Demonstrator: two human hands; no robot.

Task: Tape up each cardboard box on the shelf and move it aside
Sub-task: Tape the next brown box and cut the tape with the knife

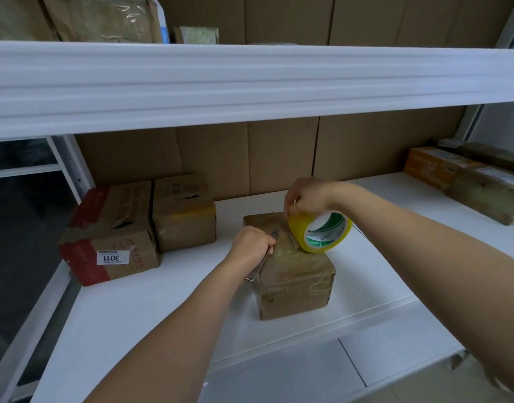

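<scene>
A small brown cardboard box [296, 274] stands in the middle of the white shelf [139, 309], its top covered with shiny clear tape. My right hand [306, 196] grips a yellow roll of tape [319, 231] that stands on edge on the box's top right. My left hand [251, 247] is curled round a thin metal cutter [260, 267], whose blade end lies on the box top next to the roll and whose other end sticks out below the hand.
Two taped cardboard boxes stand at the left of the shelf, one with red bands and a "3011" label [110, 237], a smaller one [183, 216] behind it. More boxes [468, 181] lie at the far right. A higher shelf beam [250, 80] hangs overhead.
</scene>
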